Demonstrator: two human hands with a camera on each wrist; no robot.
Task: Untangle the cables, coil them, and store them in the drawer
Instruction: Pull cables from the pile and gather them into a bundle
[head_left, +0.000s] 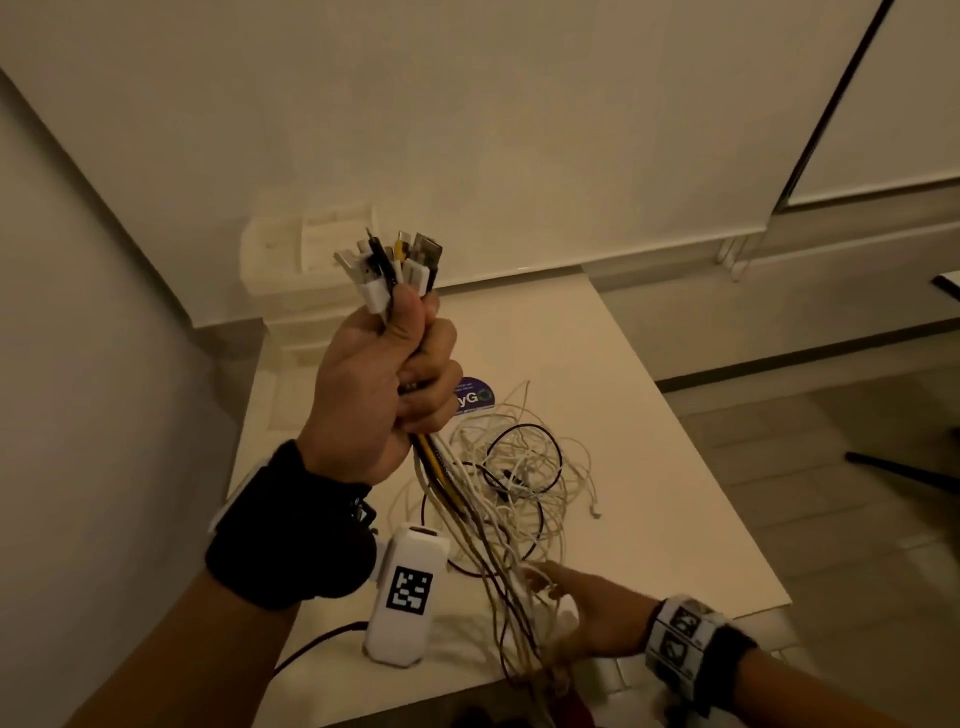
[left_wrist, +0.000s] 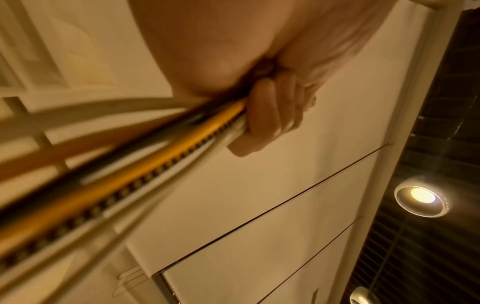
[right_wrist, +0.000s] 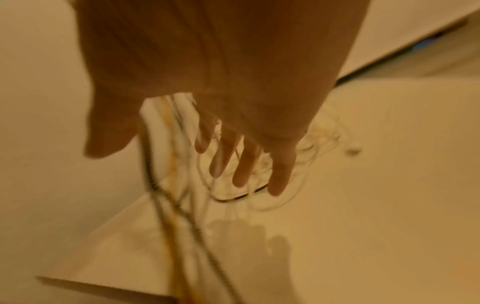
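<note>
Our left hand (head_left: 374, 384) grips one bundle of cables (head_left: 467, 499), too many to count; our right hand's (head_left: 587, 613) four fingers (right_wrist: 244, 170) spread loose.

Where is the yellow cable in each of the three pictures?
Head: the yellow cable hangs from the raised left hand, centre of the picture.
Left wrist: it runs as a thick diagonal from the fingers to the lower left edge.
Right wrist: a blurry yellowish strand drops left of the right hand; probably the same cable.
Shared landmark: the white table.
</note>
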